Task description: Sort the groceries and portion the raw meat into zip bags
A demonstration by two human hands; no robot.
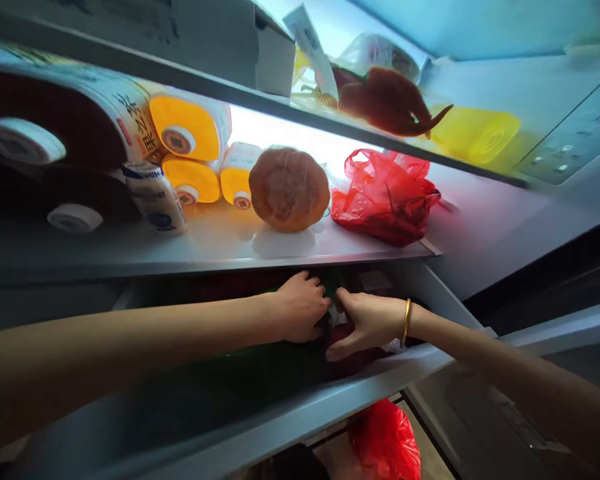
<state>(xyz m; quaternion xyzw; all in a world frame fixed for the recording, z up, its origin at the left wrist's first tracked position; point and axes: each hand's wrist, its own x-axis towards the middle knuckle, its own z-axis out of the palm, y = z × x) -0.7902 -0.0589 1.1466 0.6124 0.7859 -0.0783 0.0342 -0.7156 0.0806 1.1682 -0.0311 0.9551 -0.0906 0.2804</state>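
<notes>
Both of my hands reach into a pulled-out fridge drawer (280,417). My left hand (303,308) is closed with its fingers curled down among dark contents; what they hold, if anything, is hidden. Just beside it, my right hand (373,321), with a gold bangle (407,322) on the wrist, curves over a dark red round item (341,331), thumb at the front and fingers behind. The item's kind is unclear in the shadow. Something dark green (260,357) lies in the drawer under my left forearm.
On the shelf (220,250) above are orange-filled bottles (185,127), dark bottles (40,100), a can (156,199), a round brownish item (290,190) and a red plastic bag (385,197). The upper shelf edge (230,80) overhangs them. Another red bag (387,440) is below the drawer.
</notes>
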